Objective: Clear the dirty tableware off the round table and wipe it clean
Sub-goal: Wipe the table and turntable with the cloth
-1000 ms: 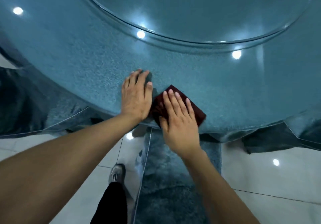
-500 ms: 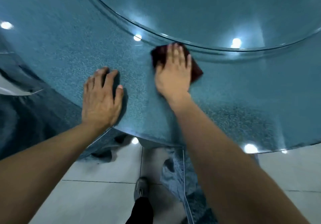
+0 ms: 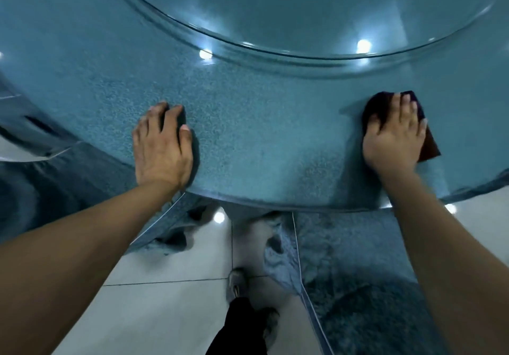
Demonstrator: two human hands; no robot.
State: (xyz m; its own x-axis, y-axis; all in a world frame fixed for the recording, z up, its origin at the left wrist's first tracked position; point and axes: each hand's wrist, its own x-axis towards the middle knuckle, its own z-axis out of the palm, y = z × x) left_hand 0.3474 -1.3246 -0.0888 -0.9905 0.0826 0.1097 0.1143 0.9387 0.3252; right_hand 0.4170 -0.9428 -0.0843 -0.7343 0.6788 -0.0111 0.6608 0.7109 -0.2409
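On the round table (image 3: 261,145), near its front rim: wiping stroke in progress.

A dark red cloth (image 3: 429,145) is pressed flat to the glass under the right hand (image 3: 394,134), fingers extended over it, not curled round it. The left hand (image 3: 162,148) is laid flat and empty on the top, well apart from the cloth. No tableware is seen. Unwiped surface is judged to lie leftward of the cloth, between the hands, and beyond the fingertips toward the raised glass turntable (image 3: 303,10); the right hand is nearer.
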